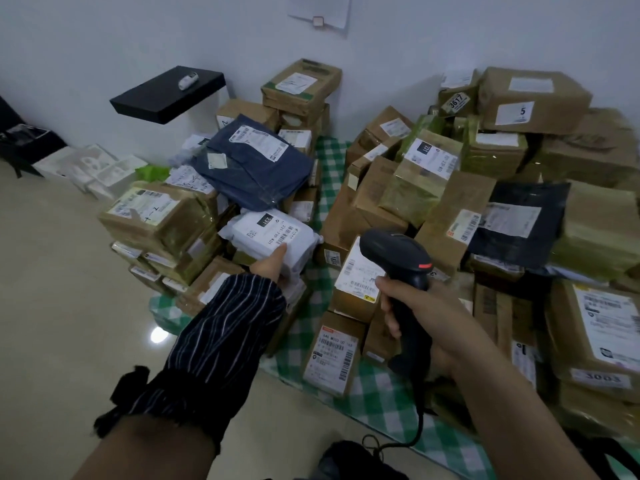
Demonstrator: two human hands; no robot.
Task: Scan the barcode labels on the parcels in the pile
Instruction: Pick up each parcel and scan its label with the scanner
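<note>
A big pile of parcels lies on a green checked cloth (377, 393) on the floor, mostly brown cardboard boxes (349, 282) with white barcode labels. My left hand (272, 265) holds a white plastic-wrapped parcel (277, 233) at its near edge, thumb on top beside the label marked 231. My right hand (408, 306) grips the handle of a black barcode scanner (398, 258), whose head points away towards the pile, over a labelled box. The scanner's cable runs down to the floor.
A dark blue mailer bag (256, 168) tops the left stack; a black bag (519, 223) lies at the right. A black shelf (166, 95) juts from the white wall. White foam pieces (93, 168) sit on the tiled floor at left.
</note>
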